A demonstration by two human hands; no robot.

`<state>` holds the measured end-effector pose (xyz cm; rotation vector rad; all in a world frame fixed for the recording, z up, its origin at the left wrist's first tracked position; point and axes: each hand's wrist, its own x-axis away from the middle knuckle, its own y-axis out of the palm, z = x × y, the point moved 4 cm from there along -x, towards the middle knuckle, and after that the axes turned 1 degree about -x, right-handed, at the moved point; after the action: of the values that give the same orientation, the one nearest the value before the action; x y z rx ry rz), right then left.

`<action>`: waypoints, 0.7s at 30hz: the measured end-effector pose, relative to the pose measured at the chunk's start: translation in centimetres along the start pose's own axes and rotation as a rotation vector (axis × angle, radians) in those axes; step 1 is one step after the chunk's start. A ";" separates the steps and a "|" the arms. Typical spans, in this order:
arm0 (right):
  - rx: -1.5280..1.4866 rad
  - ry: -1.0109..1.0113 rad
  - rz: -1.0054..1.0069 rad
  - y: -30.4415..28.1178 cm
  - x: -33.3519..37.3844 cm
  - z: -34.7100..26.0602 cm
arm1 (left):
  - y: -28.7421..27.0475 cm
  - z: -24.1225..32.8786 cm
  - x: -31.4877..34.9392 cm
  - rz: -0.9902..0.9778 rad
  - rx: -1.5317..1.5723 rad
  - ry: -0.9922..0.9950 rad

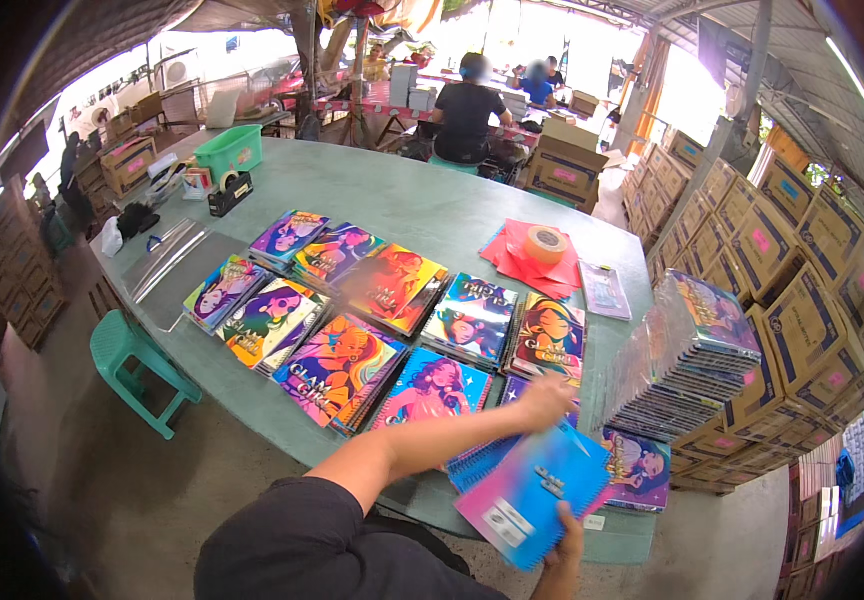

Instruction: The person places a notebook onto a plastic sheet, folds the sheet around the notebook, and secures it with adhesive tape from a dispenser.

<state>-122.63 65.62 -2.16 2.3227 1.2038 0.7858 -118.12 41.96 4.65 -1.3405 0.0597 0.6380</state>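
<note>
My right hand (pixel 569 545) grips a blue-and-pink spiral notebook (pixel 537 495) by its lower right edge, thumb on the cover. The notebook is tilted and partly blurred, its plain back with a white label facing up. Across it reaches my left arm; my left hand (pixel 548 402) is curled above the notebook's far edge, and what its fingers hold, if anything, is hidden. Under these lies a partly covered stack of purple-and-blue notebooks (pixel 482 458). Stacks of spiral notebooks with colourful illustrated covers (pixel 340 368) stand in rows to the left. Another purple notebook (pixel 637 470) lies to the right.
A tall notebook stack (pixel 682 350) leans at the table's right. Farther back are red sheets (pixel 512 262), a tape roll (pixel 545 244), a tape dispenser (pixel 231 194) and a green bin (pixel 232 150). A green stool (pixel 137 365) stands left; cartons (pixel 802 340) rise right. People sit beyond.
</note>
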 end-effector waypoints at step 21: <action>-0.062 0.033 0.161 5.4 7.1 0.8 | -18.3 -4.4 0.6 0.022 0.201 -0.170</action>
<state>-115.53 68.56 2.42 2.3862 0.9999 0.9066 -107.83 36.58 19.45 -1.0897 0.0007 0.7420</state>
